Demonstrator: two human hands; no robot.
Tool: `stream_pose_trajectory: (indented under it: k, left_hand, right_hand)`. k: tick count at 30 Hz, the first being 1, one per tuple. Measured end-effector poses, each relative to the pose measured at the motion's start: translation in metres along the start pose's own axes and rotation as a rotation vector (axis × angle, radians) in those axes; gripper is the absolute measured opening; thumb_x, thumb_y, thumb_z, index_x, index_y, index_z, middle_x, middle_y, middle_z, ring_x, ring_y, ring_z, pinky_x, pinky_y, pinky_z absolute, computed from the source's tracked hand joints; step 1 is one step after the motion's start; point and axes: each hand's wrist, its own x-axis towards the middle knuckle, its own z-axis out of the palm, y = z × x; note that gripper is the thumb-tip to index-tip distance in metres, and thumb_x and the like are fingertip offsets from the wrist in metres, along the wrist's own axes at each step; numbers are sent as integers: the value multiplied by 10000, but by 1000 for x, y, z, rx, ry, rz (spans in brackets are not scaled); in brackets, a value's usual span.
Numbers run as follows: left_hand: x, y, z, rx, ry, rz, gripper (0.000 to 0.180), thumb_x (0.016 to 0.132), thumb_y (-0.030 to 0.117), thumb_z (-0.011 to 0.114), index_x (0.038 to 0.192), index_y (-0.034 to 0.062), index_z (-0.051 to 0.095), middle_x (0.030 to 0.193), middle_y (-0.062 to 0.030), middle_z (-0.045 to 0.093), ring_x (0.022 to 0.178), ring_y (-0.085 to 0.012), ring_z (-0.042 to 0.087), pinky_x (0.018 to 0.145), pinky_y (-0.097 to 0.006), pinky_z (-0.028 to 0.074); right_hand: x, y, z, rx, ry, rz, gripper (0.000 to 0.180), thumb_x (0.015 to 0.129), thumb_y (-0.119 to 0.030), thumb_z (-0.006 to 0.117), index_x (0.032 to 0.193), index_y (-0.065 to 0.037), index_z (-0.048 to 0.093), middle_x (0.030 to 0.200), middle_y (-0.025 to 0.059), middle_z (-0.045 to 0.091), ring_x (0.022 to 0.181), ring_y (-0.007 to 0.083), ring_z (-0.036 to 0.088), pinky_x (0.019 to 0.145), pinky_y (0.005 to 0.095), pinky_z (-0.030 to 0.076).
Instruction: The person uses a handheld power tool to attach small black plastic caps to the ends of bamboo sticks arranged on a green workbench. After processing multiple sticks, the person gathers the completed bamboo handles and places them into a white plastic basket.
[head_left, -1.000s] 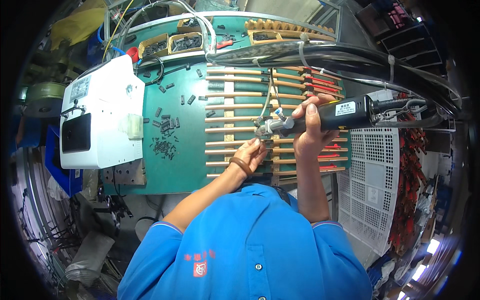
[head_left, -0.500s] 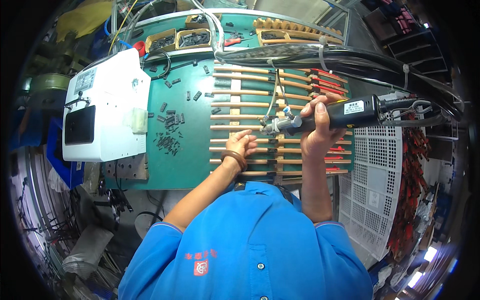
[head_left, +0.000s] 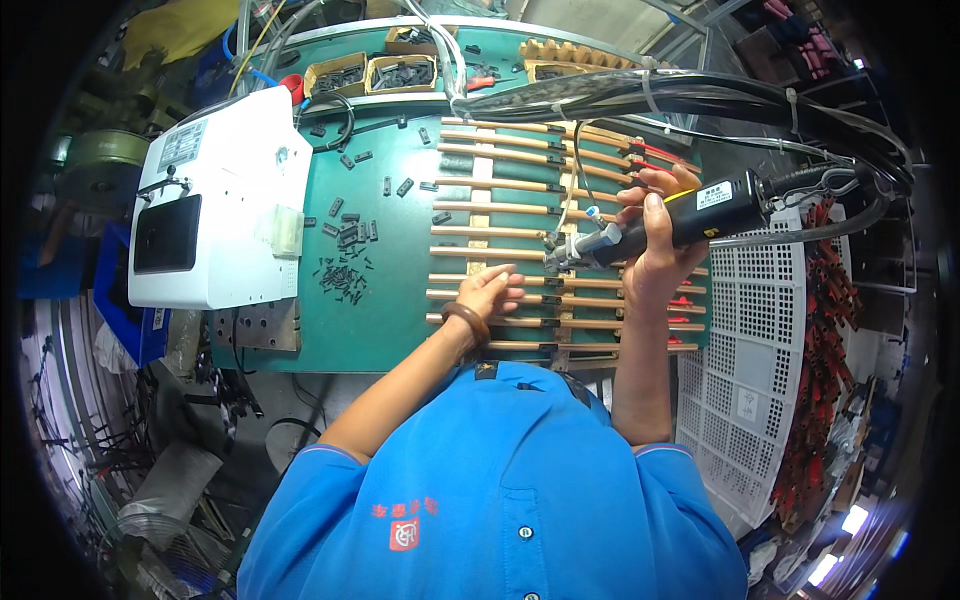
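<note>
My right hand (head_left: 662,225) is wrapped round a black power screwdriver (head_left: 715,208), whose metal nose (head_left: 580,248) points left over a row of thin copper-coloured rods (head_left: 470,207). Small black plastic pieces (head_left: 552,300) sit on the rods along a lengthwise strip beneath the nose. Whether the nose touches a piece, I cannot tell. My left hand (head_left: 492,292), with a brown bangle at its wrist, lies over the nearer rods left of the nose. Its fingers are curled together, and what they hold, if anything, is hidden.
Left on the green table stands a white machine (head_left: 222,215). Loose black pieces (head_left: 352,235) and a pile of small dark bits (head_left: 342,280) lie beside it. Boxes of black parts (head_left: 402,74) stand behind. Thick cables (head_left: 700,92) hang overhead; a white perforated crate (head_left: 745,345) is at right.
The screwdriver and my right hand have shifted slightly right, its rear tilting up a little. My left hand has moved slightly right and down. The whole view has also shifted a little.
</note>
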Motion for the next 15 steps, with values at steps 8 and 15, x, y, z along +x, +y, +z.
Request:
stream_pose_trajectory:
  k: [8, 15]
  left_hand:
    - [35, 15, 17, -101, -289, -96, 111, 894, 153, 627, 952, 62, 600, 813, -31, 621, 727, -134, 607, 673, -293, 542]
    - [36, 6, 10, -126, -234, -116, 121, 870, 156, 667, 938, 69, 618, 776, 0, 607, 654, -105, 571, 663, -287, 542]
  right_hand:
    - [-7, 0, 0, 52, -30, 0, 350, 829, 9, 538, 1176, 1, 490, 968, 128, 632, 723, 167, 637, 601, 280, 517]
    - [-8, 0, -3, 58, -5, 4, 343, 830, 14, 535, 1170, 7, 490, 936, 133, 622, 700, 171, 631, 593, 289, 516]
